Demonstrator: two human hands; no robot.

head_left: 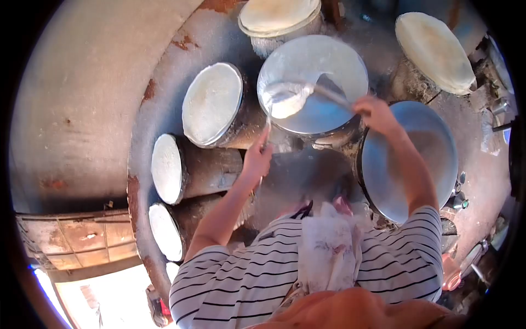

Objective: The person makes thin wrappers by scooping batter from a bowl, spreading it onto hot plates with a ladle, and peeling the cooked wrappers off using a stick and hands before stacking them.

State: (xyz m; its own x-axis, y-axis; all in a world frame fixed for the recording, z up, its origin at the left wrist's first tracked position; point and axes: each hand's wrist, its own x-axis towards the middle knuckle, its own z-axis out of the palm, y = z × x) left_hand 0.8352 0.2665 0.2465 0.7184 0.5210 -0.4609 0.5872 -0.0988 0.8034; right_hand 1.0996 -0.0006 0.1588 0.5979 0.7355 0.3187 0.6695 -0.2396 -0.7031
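In front of me is a round griddle (342,66) with a pale, thin layer over part of it. A thick lump of white batter (293,107) hangs over its left side. My right hand (378,113) is closed around the handle of a long wooden-handled tool (333,96), which reaches left across the griddle. Its head is blurred and meets the batter. My left hand (257,158) grips a thin-handled tool (269,118) beside the griddle's near left edge. That tool's upper end touches or overlaps the batter; its exact shape is unclear.
A bare, shiny round griddle (383,170) lies under my right forearm. Pale flat rounds cover griddles at the left (213,104), lower left (167,169), back (279,16) and right (435,52). A curved ledge (143,137) runs along the left. Small items line the right edge.
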